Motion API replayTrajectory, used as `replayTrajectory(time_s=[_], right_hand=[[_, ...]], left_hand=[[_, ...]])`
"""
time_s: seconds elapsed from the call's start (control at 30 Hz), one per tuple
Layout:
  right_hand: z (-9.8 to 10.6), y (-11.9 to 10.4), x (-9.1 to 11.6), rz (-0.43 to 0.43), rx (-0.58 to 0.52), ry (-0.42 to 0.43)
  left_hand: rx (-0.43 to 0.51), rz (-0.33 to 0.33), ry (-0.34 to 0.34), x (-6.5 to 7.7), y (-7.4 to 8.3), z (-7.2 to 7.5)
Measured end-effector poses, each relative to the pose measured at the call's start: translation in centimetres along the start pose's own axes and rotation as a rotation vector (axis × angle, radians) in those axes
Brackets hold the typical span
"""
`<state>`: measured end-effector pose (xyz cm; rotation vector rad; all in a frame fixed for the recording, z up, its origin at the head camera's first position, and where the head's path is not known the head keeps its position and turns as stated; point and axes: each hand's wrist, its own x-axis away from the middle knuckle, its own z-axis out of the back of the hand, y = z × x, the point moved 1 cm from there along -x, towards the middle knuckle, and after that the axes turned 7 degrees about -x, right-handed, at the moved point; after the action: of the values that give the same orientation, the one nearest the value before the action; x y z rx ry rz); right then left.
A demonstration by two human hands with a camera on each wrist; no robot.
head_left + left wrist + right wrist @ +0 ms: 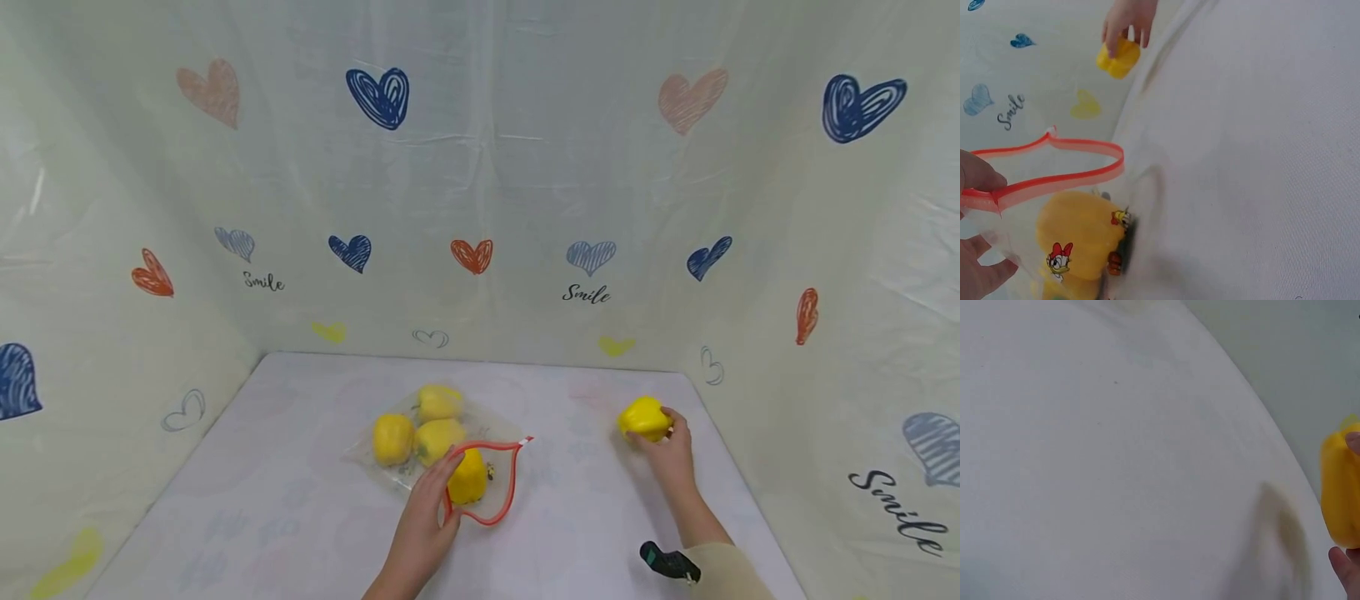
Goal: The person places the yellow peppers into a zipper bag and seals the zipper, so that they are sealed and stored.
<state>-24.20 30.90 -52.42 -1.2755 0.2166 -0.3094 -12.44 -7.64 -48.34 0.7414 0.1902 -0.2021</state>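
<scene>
A clear plastic bag with a red zip rim (514, 479) lies on the table, its mouth spread wide toward the right. Inside are several yellow bell peppers (393, 439), one of them close to the mouth. My left hand (426, 521) pinches the near-left side of the red rim; in the left wrist view small cartoon prints show on the bag's clear film. Over at the right of the table, my right hand (671, 457) grips another yellow bell pepper (643, 417) between thumb and fingers. This pepper (1340, 487) is held above the tabletop, its shadow beneath.
A white cloth covers the table (300, 533). Pale plastic sheeting (525, 183) with printed hearts and words rises behind it and at both sides. A black device (670, 562) sits at my right wrist by the sleeve.
</scene>
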Motion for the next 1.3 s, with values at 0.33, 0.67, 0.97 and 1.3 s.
replayTrajectory(time_s=[0.33,0.67,0.97,1.3], right_hand=[[-1.8,-1.5,3.2,0.028,-0.060,-0.122],[-3.5,-3.6,5.9,0.020,-0.097,-0.248],[-4.7,-5.3,7.8,0.149,-0.127,-0.342],[-5.2,-6.3,9.8,0.329,-0.191,-0.518]], left_hand=[[-0.010,-0.016,0.027,0.0,0.0,-0.1],[-0.016,-0.021,0.023,0.0,0.1,0.1],[-0.025,-0.044,0.041,0.0,0.3,0.4],[-0.032,-0.045,0.011,0.0,0.1,0.1]])
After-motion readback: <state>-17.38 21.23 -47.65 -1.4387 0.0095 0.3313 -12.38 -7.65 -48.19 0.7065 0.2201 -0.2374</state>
